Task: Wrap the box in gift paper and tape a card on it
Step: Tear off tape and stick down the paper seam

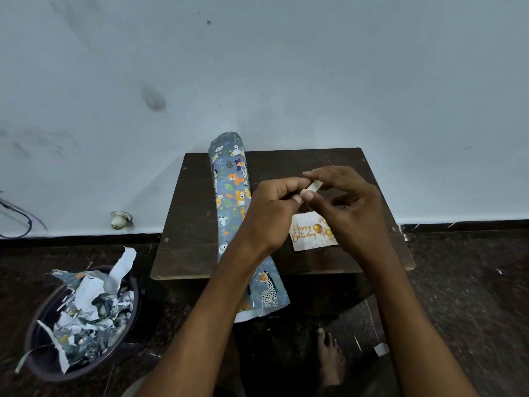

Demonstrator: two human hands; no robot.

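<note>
A roll of blue gift paper (pixel 232 190) printed with animals lies lengthwise on the left of a small dark wooden table (pixel 286 164), its near end hanging past the front edge. A white "Happy Birthday" card (pixel 307 234) lies flat on the table, partly under my right hand. Above the table my left hand (pixel 270 216) and my right hand (pixel 346 207) meet, both pinching a small pale strip of tape (pixel 313 187) between fingertips and thumbs. No box is in view.
A dark round bin (pixel 83 322) full of torn gift paper scraps stands on the floor at the left. A pale wall rises right behind the table. A bare foot (pixel 329 359) rests on the dark floor under the table's front edge, with a paper scrap (pixel 381 349) nearby.
</note>
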